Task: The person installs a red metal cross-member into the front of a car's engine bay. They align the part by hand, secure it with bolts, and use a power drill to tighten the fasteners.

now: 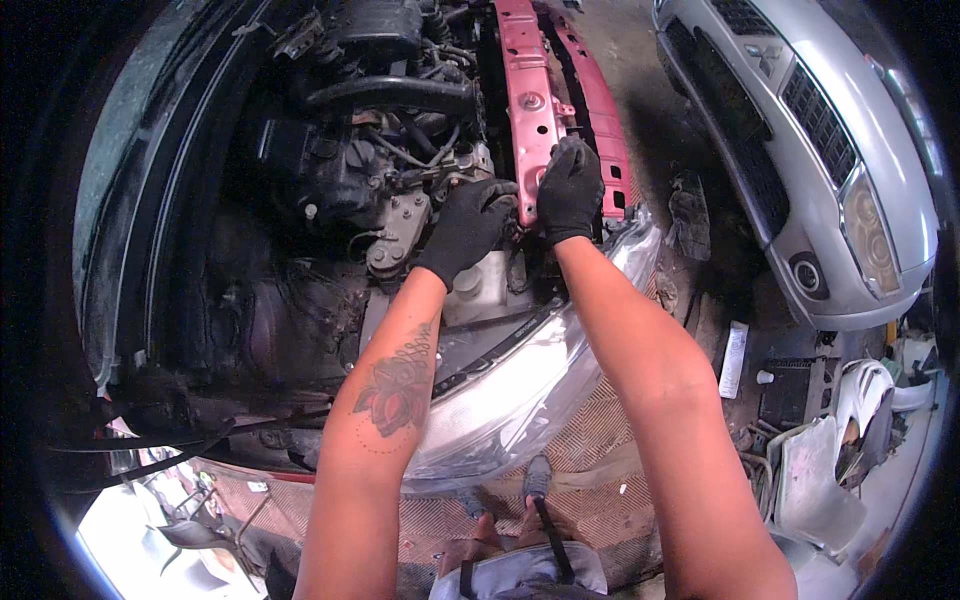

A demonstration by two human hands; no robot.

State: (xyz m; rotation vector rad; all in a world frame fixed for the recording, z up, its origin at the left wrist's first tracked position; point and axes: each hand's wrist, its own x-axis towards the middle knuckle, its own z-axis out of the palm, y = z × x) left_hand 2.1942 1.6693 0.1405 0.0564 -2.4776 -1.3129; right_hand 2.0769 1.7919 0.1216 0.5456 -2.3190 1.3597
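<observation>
Both my hands wear black gloves and reach into an open car engine bay. My left hand (468,226) has its fingers curled at the near end of the red metal crossmember (530,100), just above a grey engine part (400,225). My right hand (570,190) lies flat on the crossmember's lower end, fingers closed over the edge. A clear headlamp unit (530,385) sits under my forearms at the car's corner. Whether either hand holds a small part is hidden by the gloves.
A black hose (390,92) and wiring fill the bay. A silver car (820,150) stands at the right. Loose plastic parts and scrap (810,470) lie on the ground at lower right. A dark cloth (690,215) lies on the dirt between the cars.
</observation>
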